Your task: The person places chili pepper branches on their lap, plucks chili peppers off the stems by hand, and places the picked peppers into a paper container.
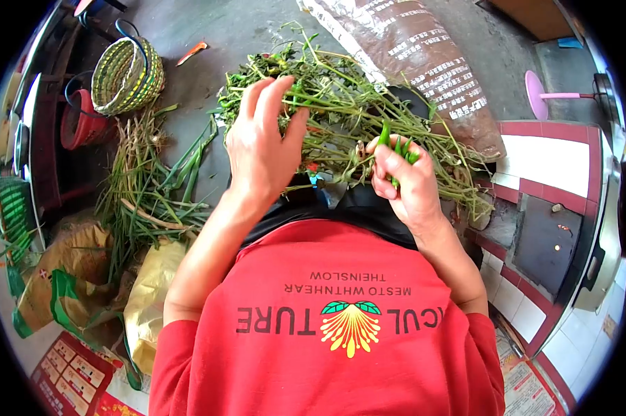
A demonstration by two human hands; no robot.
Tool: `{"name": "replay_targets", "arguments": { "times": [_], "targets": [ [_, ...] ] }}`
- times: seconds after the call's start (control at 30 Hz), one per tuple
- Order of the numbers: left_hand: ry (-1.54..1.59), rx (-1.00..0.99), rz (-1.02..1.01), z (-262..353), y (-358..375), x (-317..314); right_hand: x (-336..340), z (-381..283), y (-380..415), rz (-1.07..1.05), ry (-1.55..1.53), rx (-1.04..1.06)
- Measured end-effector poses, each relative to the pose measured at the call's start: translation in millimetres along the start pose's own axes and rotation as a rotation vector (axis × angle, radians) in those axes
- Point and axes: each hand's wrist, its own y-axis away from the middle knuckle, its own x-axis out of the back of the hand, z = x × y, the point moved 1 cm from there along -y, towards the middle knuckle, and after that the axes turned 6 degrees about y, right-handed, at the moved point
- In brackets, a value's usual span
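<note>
A heap of cut pepper plants [368,118], with long green stems and wilting leaves, lies in front of me. My left hand [264,142] is over the left part of the heap, its fingers apart and slightly curved among the leaves. I cannot make out anything held in it. My right hand [406,173] is closed round several green chili peppers [398,147] at the near right side of the heap. The peppers poke out above the thumb and below the fingers.
A brown printed sack [431,62] lies behind the heap. To the left are long green onions [136,180], a woven basket [127,76], a red bucket [79,121] and yellow bags [153,298]. A tiled stove [549,166] and a pink-handled tool [538,96] are at right.
</note>
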Motion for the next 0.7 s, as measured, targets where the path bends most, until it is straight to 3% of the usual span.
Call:
{"name": "replay_targets", "arguments": {
  "times": [0.07,0.13,0.2,0.23,0.4,0.7],
  "targets": [
    [-0.055,-0.371,0.025,8.1,1.7,3.8,-4.0,-5.1,-2.2,0.109,-0.092,-0.057],
    [0.207,-0.343,-0.197,15.9,4.3,0.0,-6.9,-8.0,-2.6,0.057,-0.141,-0.098],
    [0.641,0.211,-0.654,19.8,3.4,-6.1,-10.1,-8.3,-2.8,0.031,-0.157,-0.115],
    [0.706,0.329,-0.767,14.6,5.2,-11.9,-11.3,-7.3,-3.3,0.035,-0.151,-0.107],
    [0.896,0.466,-0.789,10.5,5.4,-21.2,-11.6,-5.5,-3.5,0.056,-0.068,-0.174],
    [0.591,0.416,-0.818,5.4,4.2,-25.2,-4.5,-8.3,-2.1,0.111,0.052,-0.1]
  ]
}}
